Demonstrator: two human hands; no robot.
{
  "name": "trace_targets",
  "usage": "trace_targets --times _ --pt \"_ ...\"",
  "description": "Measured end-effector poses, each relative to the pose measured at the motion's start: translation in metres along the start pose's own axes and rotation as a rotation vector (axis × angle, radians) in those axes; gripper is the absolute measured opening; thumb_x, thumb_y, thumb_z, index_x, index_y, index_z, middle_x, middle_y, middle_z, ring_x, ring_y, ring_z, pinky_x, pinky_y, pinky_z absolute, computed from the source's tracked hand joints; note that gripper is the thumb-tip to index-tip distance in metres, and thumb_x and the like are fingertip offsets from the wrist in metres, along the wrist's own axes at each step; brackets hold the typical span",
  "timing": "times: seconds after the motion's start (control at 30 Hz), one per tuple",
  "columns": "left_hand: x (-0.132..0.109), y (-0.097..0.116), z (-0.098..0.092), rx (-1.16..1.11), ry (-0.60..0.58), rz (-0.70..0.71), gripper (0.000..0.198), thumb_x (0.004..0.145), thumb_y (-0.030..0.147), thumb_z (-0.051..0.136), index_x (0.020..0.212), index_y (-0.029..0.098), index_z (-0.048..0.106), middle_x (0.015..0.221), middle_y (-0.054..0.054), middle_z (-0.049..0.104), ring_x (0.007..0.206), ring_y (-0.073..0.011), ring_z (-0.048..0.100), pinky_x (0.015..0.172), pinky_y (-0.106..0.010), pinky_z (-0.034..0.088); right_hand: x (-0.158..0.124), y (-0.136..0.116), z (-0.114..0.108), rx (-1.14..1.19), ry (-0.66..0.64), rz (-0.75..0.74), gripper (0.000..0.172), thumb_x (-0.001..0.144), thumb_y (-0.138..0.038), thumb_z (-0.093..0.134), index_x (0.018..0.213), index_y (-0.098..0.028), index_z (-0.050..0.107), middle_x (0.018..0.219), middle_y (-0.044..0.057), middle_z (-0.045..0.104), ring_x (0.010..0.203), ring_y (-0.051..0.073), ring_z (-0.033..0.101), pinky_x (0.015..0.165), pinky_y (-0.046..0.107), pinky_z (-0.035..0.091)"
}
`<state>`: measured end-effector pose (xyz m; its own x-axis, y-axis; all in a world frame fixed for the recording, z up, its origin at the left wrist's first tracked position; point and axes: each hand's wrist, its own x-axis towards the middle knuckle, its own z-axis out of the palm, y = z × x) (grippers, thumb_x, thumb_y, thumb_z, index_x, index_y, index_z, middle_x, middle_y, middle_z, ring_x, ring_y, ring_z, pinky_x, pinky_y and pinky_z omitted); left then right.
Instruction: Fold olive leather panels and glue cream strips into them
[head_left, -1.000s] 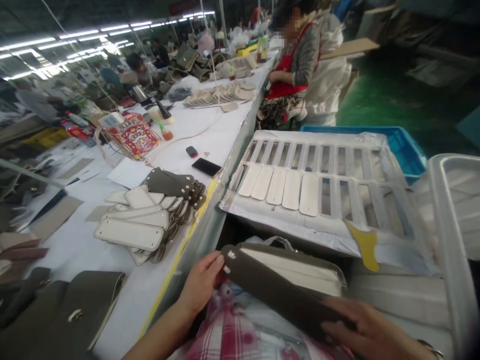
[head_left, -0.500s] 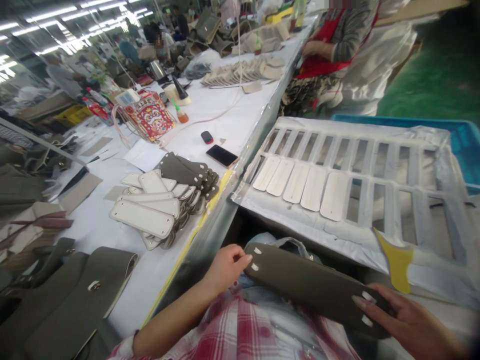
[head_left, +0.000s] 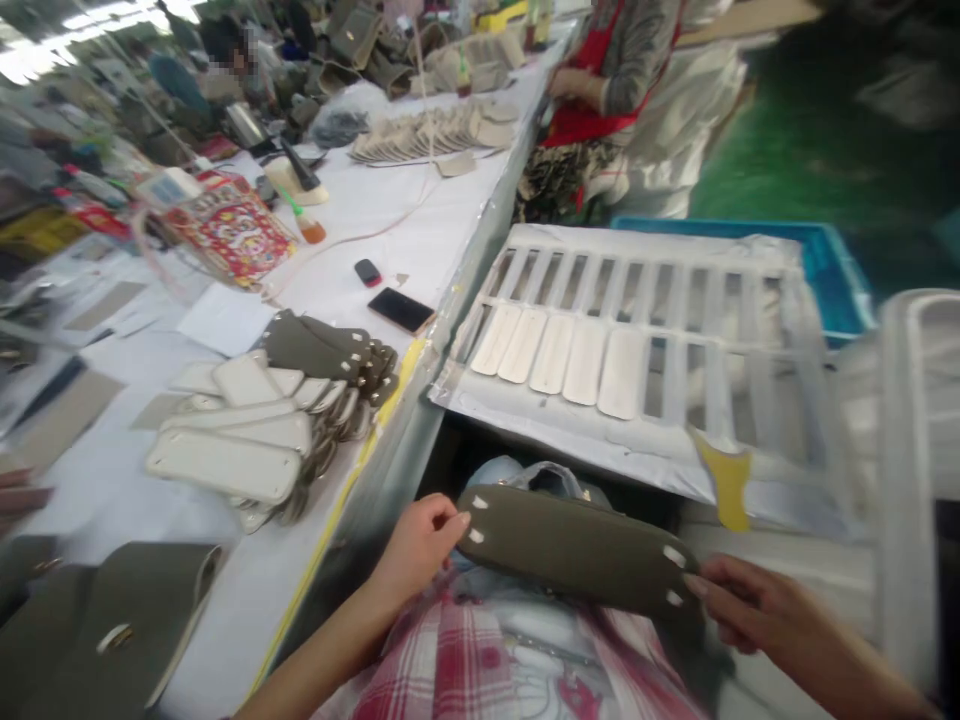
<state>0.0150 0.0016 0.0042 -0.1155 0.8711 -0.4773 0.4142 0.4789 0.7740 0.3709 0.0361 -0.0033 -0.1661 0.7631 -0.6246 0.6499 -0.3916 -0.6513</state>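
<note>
A long dark olive panel (head_left: 574, 545) with rounded ends is held across my lap. It looks like leather and has two small white marks near each end. My left hand (head_left: 424, 540) pinches its left end between thumb and fingers. At the opposite end, my right hand (head_left: 757, 600) grips the edge, its thumb in front and other fingers partly hidden. On the table to the left lies a pile of white-faced panels (head_left: 225, 465) with studs near their ends. More olive panels (head_left: 315, 350) are stacked behind them.
A white slotted rack (head_left: 540, 400) on the right bears several pale strips (head_left: 566, 355) and a yellow scraper-like piece (head_left: 727, 485). A phone (head_left: 401, 309) lies near the table edge. Behind the rack is a blue crate (head_left: 844, 290). A co-worker in a red apron (head_left: 589, 115) sits beyond.
My view has swung right, so the scene shifts left. The panel stays in both hands; my right thumb has moved from its face to its end edge.
</note>
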Motion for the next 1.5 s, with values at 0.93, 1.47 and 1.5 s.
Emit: trace_targets --times 0.93,1.47,1.5 --pt "0.012 0.038 0.004 0.872 0.096 0.326 0.033 0.076 0.051 0.051 0.083 0.019 0.053 0.09 -0.004 0.058 0.085 -0.0228 0.057 0.075 -0.034 0.046 -0.006 -0.018 -0.015 -0.162 0.029 0.047 0.026 0.077 -0.038 0.052 0.064 -0.017 0.057 0.052 0.0 0.059 0.043 0.009 0.052 0.045 0.021 0.031" --pt "0.026 0.083 0.157 0.842 -0.327 0.994 0.071 0.063 0.044 0.065 0.12 0.007 0.045 0.116 -0.018 0.054 0.107 -0.031 0.051 0.097 -0.044 0.037 -0.007 -0.013 -0.016 -0.214 0.034 -0.012 0.026 0.079 -0.038 0.051 0.063 -0.018 0.055 0.05 -0.001 0.059 0.046 0.01 0.054 0.048 0.021 0.031" --pt "0.025 0.083 0.158 0.849 -0.318 1.001 0.07 0.064 0.043 0.064 0.12 0.007 0.045 0.115 -0.018 0.054 0.106 -0.0313 0.051 0.097 -0.044 0.037 -0.007 -0.013 -0.016 -0.217 0.037 -0.015 0.026 0.079 -0.038 0.051 0.062 -0.018 0.055 0.05 -0.001 0.058 0.046 0.01 0.053 0.048 0.021 0.031"
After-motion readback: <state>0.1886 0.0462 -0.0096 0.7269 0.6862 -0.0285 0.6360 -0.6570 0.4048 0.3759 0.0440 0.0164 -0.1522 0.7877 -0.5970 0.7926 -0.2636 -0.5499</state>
